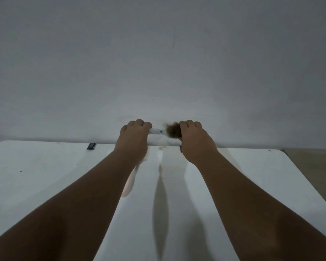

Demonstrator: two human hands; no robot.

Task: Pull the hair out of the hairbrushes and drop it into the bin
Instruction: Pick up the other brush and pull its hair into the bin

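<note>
Both hands are raised above the far edge of a white table (45, 176). My left hand (135, 135) is closed around the white handle of a hairbrush (155, 131), which points to the right. A clump of brown hair (172, 129) covers the brush head, and my right hand (193, 140) grips that clump with closed fingers. A second brush, white with a pinkish handle (129, 183), lies on the table, partly hidden under my left forearm. No bin shows in the frame.
A plain grey wall (158, 63) stands right behind the table. A small dark clip (91, 146) sits at the table's far edge on the left. At the right, the table's rounded corner gives way to a beige floor (316, 166).
</note>
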